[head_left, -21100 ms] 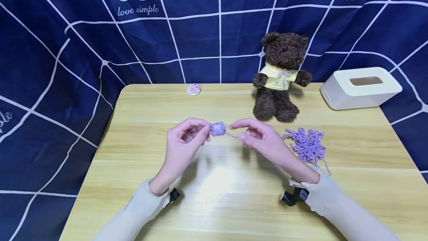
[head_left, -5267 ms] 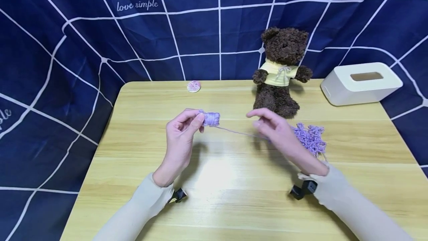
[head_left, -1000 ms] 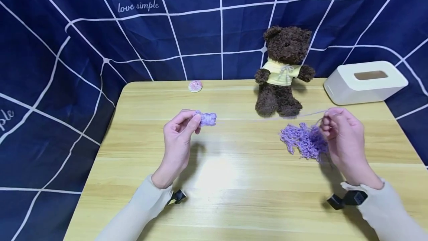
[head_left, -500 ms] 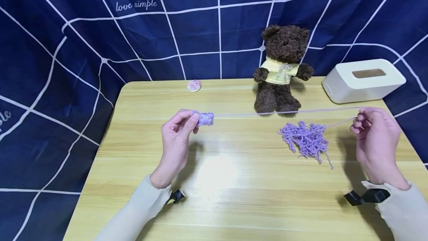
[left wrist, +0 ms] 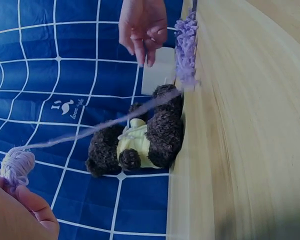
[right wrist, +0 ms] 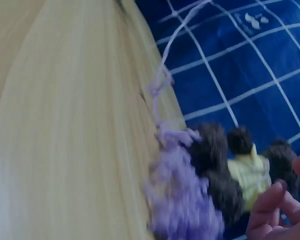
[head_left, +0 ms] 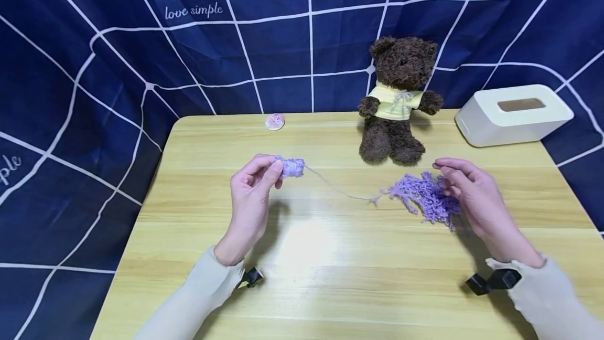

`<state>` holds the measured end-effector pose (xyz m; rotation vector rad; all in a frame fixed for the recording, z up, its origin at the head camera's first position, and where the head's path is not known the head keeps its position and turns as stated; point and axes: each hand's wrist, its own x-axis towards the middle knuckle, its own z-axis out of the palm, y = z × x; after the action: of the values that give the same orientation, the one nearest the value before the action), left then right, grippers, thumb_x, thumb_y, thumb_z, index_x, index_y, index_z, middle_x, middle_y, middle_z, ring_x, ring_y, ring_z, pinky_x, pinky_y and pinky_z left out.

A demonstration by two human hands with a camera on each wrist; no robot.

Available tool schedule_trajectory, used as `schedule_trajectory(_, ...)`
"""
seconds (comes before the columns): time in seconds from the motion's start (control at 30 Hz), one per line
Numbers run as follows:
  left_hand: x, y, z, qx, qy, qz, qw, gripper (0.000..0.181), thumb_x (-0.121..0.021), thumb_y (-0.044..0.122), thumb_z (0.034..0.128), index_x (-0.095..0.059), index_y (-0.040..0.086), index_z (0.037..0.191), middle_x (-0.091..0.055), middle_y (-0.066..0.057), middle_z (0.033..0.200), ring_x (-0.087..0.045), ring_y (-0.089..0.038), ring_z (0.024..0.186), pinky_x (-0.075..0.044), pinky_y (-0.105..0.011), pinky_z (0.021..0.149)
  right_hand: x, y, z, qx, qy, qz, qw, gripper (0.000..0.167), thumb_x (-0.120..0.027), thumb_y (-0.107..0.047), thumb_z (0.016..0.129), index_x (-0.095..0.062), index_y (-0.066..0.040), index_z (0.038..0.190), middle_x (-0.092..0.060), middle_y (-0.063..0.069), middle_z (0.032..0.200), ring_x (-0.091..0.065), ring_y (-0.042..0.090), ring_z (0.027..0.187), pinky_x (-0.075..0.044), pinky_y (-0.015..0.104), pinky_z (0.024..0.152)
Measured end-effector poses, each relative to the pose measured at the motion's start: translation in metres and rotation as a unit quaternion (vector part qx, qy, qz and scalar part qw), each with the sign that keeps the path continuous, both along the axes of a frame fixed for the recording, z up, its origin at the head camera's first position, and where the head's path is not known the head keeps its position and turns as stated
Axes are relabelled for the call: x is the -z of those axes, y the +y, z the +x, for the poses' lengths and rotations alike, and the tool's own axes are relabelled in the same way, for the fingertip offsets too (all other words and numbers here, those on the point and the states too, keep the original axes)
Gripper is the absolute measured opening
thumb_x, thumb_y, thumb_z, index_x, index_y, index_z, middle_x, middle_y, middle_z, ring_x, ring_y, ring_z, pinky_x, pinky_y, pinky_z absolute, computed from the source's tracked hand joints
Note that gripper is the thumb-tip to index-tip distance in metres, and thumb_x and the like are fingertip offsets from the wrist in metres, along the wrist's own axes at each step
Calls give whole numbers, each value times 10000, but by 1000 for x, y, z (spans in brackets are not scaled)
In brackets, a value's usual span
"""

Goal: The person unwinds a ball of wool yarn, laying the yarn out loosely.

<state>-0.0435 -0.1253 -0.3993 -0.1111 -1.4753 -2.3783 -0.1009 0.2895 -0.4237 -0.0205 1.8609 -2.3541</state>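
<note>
My left hand (head_left: 250,198) pinches one end of a small wound roll of purple yarn (head_left: 293,168), held above the table. In the left wrist view the wound yarn (left wrist: 17,165) sticks out past the thumb. A slack strand (head_left: 337,189) runs from the roll down to a loose purple heap (head_left: 427,198) on the table. My right hand (head_left: 481,206) hovers at the heap's right edge, fingers loosely bent, with no yarn seen between them. In the right wrist view its fingers (right wrist: 270,210) are partly in frame beside the blurred heap (right wrist: 182,200).
A brown teddy bear (head_left: 398,98) in a yellow top sits behind the heap. The white tissue box (head_left: 514,115) stands at the back right. A round pink piece (head_left: 274,121) lies at the table's back edge, before a blue curtain (head_left: 273,51).
My right hand has come back left from the far right and let go of the strand, which was taut and now sags onto the table. My left hand has barely moved.
</note>
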Motion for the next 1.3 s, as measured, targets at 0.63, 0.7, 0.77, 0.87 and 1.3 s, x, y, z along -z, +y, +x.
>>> schedule_trajectory(0.63,-3,10,1,98,-108,-125,9998,214,-692,-67,1017,-815,107,998,-695,-73,952,-604,-162,783,-511,-234,675,-40,-148,19,-1578,726,1469,9738,353,-665,-160,1098,-657,-87,1444,-681,81,1394,-637,221,943,-599,299,831)
schedule_trajectory(0.7,-3,11,1,127,-101,-139,9998,206,-691,-71,1019,-814,93,1002,-695,-78,956,-605,-163,787,-515,-237,679,-43,-163,19,-1831,694,1476,9695,373,-685,-183,1089,-655,-123,1455,-678,79,1410,-646,216,949,-594,293,826)
schedule_trajectory(0.77,-3,11,0,149,-83,-157,9997,196,-690,-72,1022,-813,80,1011,-693,-80,959,-603,-165,790,-515,-238,682,-44,-175,19,-2015,606,1450,9668,392,-713,-221,1079,-655,-139,1458,-692,101,1357,-643,194,917,-583,270,780)
schedule_trajectory(0.87,-3,12,-1,153,-58,-158,9997,186,-690,-75,1022,-811,67,1015,-693,-85,956,-601,-168,788,-514,-239,682,-43,-184,19,-2115,506,1334,9669,357,-729,-226,1071,-675,-91,1397,-704,145,1177,-618,176,845,-555,247,709)
schedule_trajectory(1.3,-2,9,-2,134,-86,-65,9999,207,-686,-71,1020,-814,90,1002,-689,-80,948,-607,-167,787,-511,-243,679,-40,-155,13,-748,1273,392,9883,109,-636,-16,1080,-723,4,1017,-598,61,754,-540,142,657,-501,221,572)
